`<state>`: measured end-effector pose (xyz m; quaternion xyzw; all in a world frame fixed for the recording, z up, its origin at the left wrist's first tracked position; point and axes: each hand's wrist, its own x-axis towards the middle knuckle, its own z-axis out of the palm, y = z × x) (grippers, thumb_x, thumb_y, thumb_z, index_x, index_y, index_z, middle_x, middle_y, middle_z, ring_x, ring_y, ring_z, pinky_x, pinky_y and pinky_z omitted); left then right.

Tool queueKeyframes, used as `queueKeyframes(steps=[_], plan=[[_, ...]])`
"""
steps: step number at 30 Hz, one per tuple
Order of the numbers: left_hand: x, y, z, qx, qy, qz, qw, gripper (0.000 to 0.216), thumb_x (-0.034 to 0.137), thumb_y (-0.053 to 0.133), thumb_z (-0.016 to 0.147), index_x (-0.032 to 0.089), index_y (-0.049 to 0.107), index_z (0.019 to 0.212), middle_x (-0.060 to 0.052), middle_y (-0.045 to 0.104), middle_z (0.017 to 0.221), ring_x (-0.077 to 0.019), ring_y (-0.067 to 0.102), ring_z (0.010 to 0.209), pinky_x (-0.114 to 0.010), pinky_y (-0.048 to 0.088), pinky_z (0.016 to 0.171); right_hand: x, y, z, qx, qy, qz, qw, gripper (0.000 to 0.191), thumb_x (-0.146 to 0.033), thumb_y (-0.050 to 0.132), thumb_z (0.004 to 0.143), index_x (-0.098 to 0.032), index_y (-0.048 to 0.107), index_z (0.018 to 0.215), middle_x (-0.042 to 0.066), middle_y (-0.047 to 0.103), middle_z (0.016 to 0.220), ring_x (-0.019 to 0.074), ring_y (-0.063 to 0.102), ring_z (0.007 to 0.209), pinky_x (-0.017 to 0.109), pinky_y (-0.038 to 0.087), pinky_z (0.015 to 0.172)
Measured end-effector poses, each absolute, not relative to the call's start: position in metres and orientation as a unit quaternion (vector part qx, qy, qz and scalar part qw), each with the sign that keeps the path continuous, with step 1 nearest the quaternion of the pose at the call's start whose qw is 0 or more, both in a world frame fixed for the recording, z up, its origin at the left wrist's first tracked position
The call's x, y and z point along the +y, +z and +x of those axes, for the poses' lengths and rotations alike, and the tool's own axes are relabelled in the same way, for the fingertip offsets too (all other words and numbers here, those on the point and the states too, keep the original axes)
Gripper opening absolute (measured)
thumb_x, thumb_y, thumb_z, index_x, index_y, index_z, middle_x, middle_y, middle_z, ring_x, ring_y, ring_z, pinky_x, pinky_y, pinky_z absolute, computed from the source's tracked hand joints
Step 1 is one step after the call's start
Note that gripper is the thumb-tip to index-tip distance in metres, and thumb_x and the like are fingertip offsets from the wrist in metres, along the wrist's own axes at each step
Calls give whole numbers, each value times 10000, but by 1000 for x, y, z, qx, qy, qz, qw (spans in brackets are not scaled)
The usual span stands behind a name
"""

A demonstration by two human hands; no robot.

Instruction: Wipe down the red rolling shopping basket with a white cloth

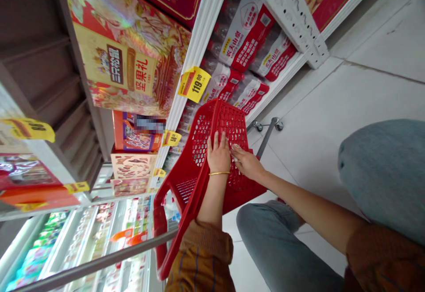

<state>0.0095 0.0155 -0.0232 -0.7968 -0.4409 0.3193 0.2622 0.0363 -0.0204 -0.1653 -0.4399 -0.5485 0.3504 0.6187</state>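
Note:
A red plastic shopping trolley basket (pixel 232 126) with perforated walls stands in front of me; the view is tilted sideways. Flat against its outer wall lies my left hand (pixel 219 153), fingers stretched out and a gold-coloured bangle at the wrist. Close beside it, my right hand (pixel 248 163) presses bent fingers on the same wall. A bit of something white, like a tissue (pixel 234 157), shows at those fingertips, mostly hidden by them. Part of a pale item (pixel 171 208) is visible inside the basket.
Shelves hold gift boxes (pixel 133 61) and shrink-wrapped bottle packs (pixel 244 30) close to the trolley. Yellow price tags (pixel 195 84) stick out from the shelf edge. A grey pole (pixel 109 258) crosses the lower left. My jeans-clad knees (pixel 381 172) are over the tiled floor (pixel 332 101).

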Motion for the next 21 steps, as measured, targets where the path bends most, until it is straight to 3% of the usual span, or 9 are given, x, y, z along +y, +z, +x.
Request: queueKeyframes(steps=[7, 10, 13, 16, 21], plan=[[15, -18, 4, -438, 298, -800, 281, 471, 223, 327, 923, 209, 442, 1380, -12, 309, 1517, -252, 173, 1433, -512, 67, 1181, -29, -155, 48, -556, 370, -485, 564, 349, -118, 488, 791, -187, 681, 1074, 86, 625, 1245, 246, 618, 1113, 394, 510, 963], [14, -15, 2, -442, 295, -801, 275, 481, 214, 319, 922, 208, 424, 1391, -11, 295, 1522, -241, 167, 1436, -499, 76, 1184, -19, -152, 55, -503, 372, -506, 594, 306, -147, 489, 812, -210, 700, 1024, 63, 695, 1114, 225, 650, 1040, 376, 511, 955], [13, -13, 2, -449, 295, -798, 274, 501, 172, 289, 918, 180, 392, 1408, -21, 287, 1524, -226, 169, 1436, -488, 107, 1182, 3, -150, 61, -440, 358, -498, 656, 382, -139, 477, 813, -174, 641, 1156, 85, 626, 1241, 213, 572, 1168, 383, 441, 1045], [13, -12, 2, -446, 303, -797, 273, 500, 155, 268, 921, 157, 398, 1404, -25, 290, 1523, -226, 181, 1432, -454, 155, 1177, 30, -149, 62, -428, 344, -464, 695, 522, -92, 437, 810, -177, 509, 1319, 73, 450, 1433, 191, 379, 1350, 407, 316, 1141], [14, -10, 3, -439, 319, -798, 261, 486, 170, 269, 932, 176, 413, 1396, -26, 292, 1522, -219, 244, 1413, -427, 173, 1173, 53, -152, 53, -493, 343, -416, 683, 571, -51, 394, 804, -148, 457, 1363, 96, 373, 1482, 205, 244, 1414, 462, 224, 1175]])
